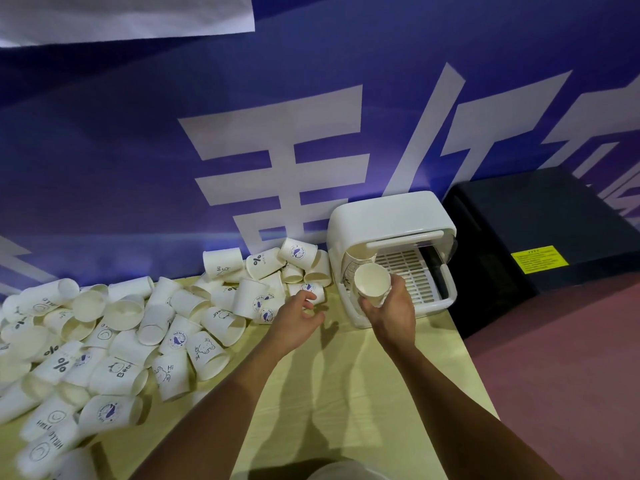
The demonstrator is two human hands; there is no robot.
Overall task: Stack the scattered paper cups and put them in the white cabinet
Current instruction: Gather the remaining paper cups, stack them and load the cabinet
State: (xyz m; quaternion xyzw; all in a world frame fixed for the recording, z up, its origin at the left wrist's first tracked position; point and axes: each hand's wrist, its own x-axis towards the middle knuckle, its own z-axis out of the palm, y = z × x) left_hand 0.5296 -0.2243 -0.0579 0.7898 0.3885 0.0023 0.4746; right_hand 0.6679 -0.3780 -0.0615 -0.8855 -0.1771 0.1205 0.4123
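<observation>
- Right hand [391,308] is gripping a cup [372,278] just before the open cabinet [388,216]
- Left hand [294,317] — fingers loose, holding nothing — is reaching to the pile [204,355] lying just left of it

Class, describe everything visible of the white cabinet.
The white cabinet looks like glossy plastic with rounded corners. Its clear front flap is raised, showing a slatted tray and stacked cups inside at left. It stands upright at the table's far right corner against the blue wall. The right hand holds a cup before its opening.
</observation>
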